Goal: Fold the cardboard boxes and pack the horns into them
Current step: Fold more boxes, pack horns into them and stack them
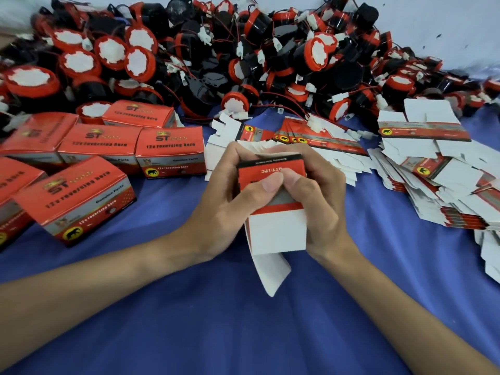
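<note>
Between the left hand (230,190) and right hand (313,196), both closed on it, the half-folded box (273,212) stands upright, white flaps toward the person; beyond lie flat cartons (324,142) and horns (243,58).

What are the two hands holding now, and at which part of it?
Both the left hand and right hand grip one cardboard box at its red printed upper part, thumbs pressing its front; the white flaps below hang free.
</note>
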`<action>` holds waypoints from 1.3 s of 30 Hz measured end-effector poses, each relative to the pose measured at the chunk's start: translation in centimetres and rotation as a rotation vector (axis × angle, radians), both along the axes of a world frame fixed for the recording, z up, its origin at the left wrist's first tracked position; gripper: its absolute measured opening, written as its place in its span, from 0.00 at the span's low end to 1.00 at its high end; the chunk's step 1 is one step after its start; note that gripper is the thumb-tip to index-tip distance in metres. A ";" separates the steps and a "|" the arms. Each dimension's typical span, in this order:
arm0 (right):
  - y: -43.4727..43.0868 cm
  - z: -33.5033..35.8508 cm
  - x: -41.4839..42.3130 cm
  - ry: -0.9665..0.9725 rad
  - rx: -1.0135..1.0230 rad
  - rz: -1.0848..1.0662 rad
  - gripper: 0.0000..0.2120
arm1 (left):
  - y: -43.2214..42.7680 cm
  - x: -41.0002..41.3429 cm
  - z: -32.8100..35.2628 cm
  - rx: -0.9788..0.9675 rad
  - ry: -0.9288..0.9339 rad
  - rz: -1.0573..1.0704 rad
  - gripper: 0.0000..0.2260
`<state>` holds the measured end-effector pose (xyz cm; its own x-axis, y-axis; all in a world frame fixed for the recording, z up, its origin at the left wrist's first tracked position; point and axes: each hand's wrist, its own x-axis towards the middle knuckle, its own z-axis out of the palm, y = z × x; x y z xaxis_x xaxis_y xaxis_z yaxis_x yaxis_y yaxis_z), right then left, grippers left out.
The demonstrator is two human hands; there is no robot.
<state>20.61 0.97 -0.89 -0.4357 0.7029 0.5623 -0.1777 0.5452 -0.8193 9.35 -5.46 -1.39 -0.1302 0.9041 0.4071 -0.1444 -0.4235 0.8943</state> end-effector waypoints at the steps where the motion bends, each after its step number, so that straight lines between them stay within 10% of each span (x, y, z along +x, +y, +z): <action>1: -0.1 -0.1 0.0 0.008 0.003 -0.009 0.17 | 0.0 0.0 -0.1 0.011 -0.007 0.027 0.11; 21: -0.2 0.4 0.2 -0.065 -0.018 -0.025 0.13 | 1.2 -1.0 -0.3 -0.170 0.112 0.080 0.09; 32: 1.1 0.5 0.7 -0.344 -0.053 0.002 0.23 | 2.2 -1.9 -0.1 -0.299 -0.519 -0.180 0.29; 37: 2.3 0.8 0.8 -0.120 -0.344 -0.106 0.12 | 2.4 -0.8 0.6 -0.260 -0.237 0.057 0.20; 39: 2.3 0.9 0.9 -0.010 -0.517 -0.073 0.11 | 1.0 -0.5 0.1 0.031 0.278 0.157 0.30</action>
<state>21.49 3.24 0.04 -0.3788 0.9163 0.1300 -0.1452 0.0799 -0.9862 8.86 -4.49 -1.33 -0.1472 0.8682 0.4739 0.1729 -0.4492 0.8766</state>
